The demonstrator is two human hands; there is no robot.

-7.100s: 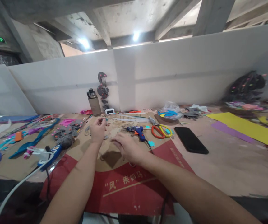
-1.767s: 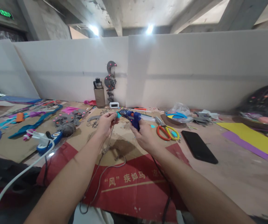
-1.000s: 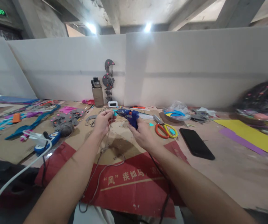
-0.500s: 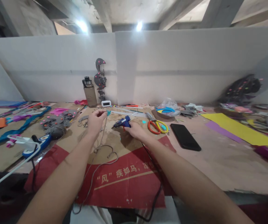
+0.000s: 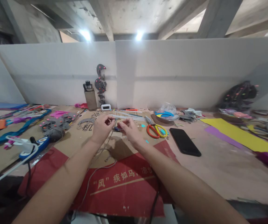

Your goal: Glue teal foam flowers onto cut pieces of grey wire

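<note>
My left hand [image 5: 103, 128] pinches a thin grey string [image 5: 111, 134] that hangs down to the cardboard [image 5: 78, 137] and trails in loose loops over its red printed part. Close beside it, my right hand [image 5: 129, 131] has thumb and fingers drawn together near the string; whatever they grip is too small to make out. Partly hidden between and behind the hands lies a dark blue glue gun [image 5: 117, 128] on the cardboard. Scissors [image 5: 153, 131] with red and yellow handles rest right of my right hand, with small teal scraps [image 5: 143, 126] around them.
A black phone [image 5: 185, 142] lies at right, near yellow paper [image 5: 238, 133]. Behind stand a bottle [image 5: 90, 99] and a bowl [image 5: 166, 117] with a plastic bag. At left are a blue power strip [image 5: 34, 147] with a white cable and grey yarn pieces [image 5: 57, 126].
My right hand has let go of the glue gun, which now lies on the cardboard, and has come up beside my left hand. My left hand has moved slightly right with the string.
</note>
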